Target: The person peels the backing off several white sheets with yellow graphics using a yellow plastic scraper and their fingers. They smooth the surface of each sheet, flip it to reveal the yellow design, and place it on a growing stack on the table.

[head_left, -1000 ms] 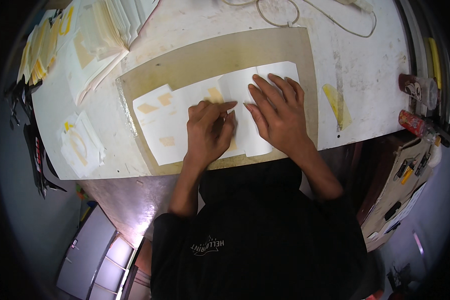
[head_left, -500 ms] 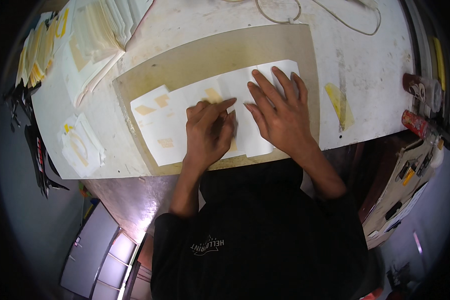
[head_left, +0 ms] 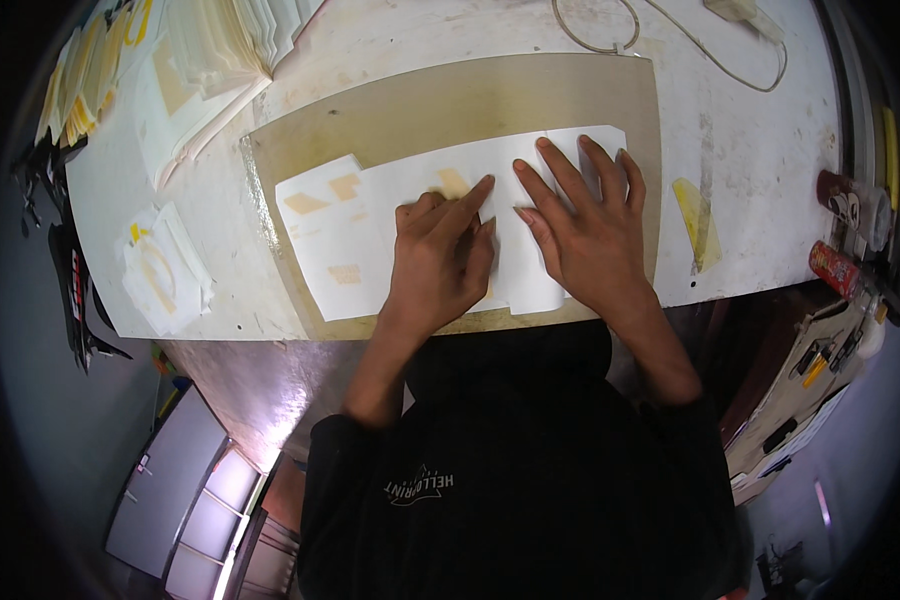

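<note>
A long white paper sheet (head_left: 315, 235) with pale orange printed patches lies on a tan cutting-mat-like board (head_left: 420, 105) at the table's near edge. Folds or overlapping layers show near its middle and right part. My left hand (head_left: 435, 255) rests on the middle of the sheet. Its index finger and thumb stretch out with a gap between them, while the other fingers curl. My right hand (head_left: 600, 230) lies flat on the right part, fingers spread toward the far edge. Paper under both palms is hidden.
Stacks of paper pieces (head_left: 215, 45) stand at the far left, with a smaller pile (head_left: 165, 275) at the near left. A yellow translucent set square (head_left: 697, 225) lies right of the board. Cups (head_left: 855, 205), a red can (head_left: 833, 265) and a cable (head_left: 715, 65) are farther right.
The whole view has shifted slightly, so the table appears farther right. Both hands stay at nearly the same places on the paper sheet.
</note>
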`<state>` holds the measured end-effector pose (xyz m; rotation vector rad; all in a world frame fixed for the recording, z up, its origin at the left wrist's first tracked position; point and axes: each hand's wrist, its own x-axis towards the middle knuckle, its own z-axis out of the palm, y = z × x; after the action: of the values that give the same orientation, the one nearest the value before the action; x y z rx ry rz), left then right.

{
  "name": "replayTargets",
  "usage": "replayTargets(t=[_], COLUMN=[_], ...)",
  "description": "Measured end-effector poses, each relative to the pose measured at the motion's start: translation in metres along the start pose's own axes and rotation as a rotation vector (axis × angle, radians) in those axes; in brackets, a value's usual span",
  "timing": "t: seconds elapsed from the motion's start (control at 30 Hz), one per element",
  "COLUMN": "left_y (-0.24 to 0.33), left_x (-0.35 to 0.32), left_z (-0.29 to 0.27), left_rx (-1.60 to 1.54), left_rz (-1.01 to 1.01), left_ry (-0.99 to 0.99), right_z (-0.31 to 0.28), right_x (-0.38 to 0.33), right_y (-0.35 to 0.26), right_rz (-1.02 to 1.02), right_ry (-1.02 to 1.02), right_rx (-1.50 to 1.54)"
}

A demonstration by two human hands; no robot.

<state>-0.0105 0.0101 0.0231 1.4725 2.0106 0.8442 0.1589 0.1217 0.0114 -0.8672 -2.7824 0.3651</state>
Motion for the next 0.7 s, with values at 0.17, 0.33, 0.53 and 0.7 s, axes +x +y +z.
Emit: replayTargets(t=[0.17,0.33,0.53,0.7], left_y=[0.002,-0.003,-0.013,-0.012], left_x=[0.001,0.013,0.049,0.052], left_z=[-0.001,0.002,0.015,0.008], left_rx=[0.025,0.176,0.169,0.078], left_rz=[0.003,0.034,0.184,0.135], left_ry=[-0.007,0.051,0.232,0.151], right_z=[0.000,0.001,0.004,0.002], right_x=[0.000,0.000,-0.003,-0.003], right_y=[0.001,0.000,0.000,0.000], right_rz=[-0.013,-0.021,-0.002,-0.012], right_ry=[-0.002,0.007,0.008,0.013], right_rx=[-0.005,-0.009,-0.013,-0.008])
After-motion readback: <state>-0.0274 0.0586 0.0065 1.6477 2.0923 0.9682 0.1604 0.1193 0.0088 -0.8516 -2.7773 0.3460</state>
